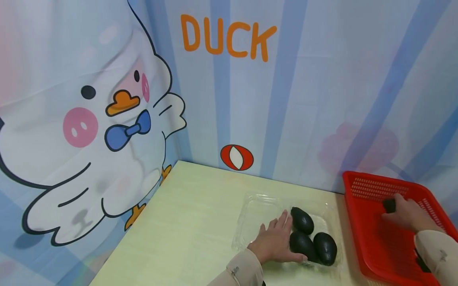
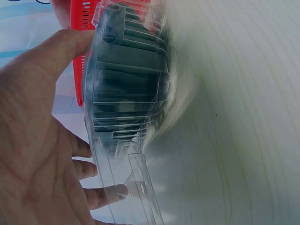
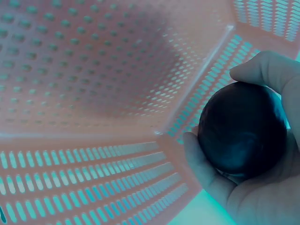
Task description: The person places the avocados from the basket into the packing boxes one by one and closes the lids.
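Note:
A clear plastic clamshell container [image 1: 247,216] lies unfolded on the table, with three dark avocados [image 1: 325,248] in its right half. My left hand [image 1: 273,240] rests across its middle, fingers straight and spread, thumb along the near rim beside the avocados. From the left wrist view, the container's ribbed side [image 2: 131,84] shows dark shapes through it. Over at the right, my right hand [image 1: 409,212] holds another dark avocado [image 3: 241,129] inside the red basket [image 1: 372,222]. Thumb and fingers curl round that avocado, above the basket floor.
The red basket has perforated walls and stands right of the container. A dark object [image 1: 422,262] shows partly behind the right sleeve. The pale table [image 1: 171,230] extends left of the container. Behind it hangs a printed duck cloth [image 1: 304,99].

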A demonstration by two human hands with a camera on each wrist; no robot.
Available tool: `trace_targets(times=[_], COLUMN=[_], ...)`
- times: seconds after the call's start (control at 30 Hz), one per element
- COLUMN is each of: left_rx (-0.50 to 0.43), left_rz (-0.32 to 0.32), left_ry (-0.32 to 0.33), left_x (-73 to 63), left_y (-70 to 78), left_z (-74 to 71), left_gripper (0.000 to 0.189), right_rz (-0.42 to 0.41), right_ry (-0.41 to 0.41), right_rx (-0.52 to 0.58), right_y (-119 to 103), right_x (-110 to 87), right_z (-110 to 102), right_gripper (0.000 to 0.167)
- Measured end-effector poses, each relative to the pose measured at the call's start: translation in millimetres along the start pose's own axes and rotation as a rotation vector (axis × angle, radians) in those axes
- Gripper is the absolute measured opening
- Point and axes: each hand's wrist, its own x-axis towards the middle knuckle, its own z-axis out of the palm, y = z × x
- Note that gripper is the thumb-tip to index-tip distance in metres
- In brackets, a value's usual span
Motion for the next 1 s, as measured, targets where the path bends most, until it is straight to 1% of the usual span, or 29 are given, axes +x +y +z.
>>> trace_targets(times=[0.17,0.27,0.5,0.77,0.9,1.0], left_rx=[0.0,0.002,0.007,0.023,0.025,0.023], left_rz=[0.002,0.004,0.011,0.015,0.02,0.022], left_ry=[0.004,0.004,0.021,0.037,0.041,0.039], left_x=[-0.8,-1.1,-2.1,-4.4,-5.2,-5.7], left_y=[0.8,0.8,0.8,1.9,1.7,1.4], left_z=[-0.7,-0.6,-0.9,-2.3,-2.6,-2.9], left_gripper=[0.117,0.117,0.117,0.117,0.117,0.117], right_rz=[-0.088,-0.115,-0.166,-0.181,-0.196,-0.203], right_ry=[-0.013,-0.006,0.071,0.086,0.111,0.147], right_rx=[0.011,0.006,0.01,0.007,-0.003,0.0], right_y=[-8.8,-18.0,-45.7,-78.1,-93.3,-105.5], right_x=[-13.8,-22.6,-42.2,-60.8,-69.0,-74.2], right_z=[-10.2,-14.2,-16.1,-16.3,-12.3,-7.1], right_gripper=[0.097,0.099,0.091,0.09,0.087,0.083])
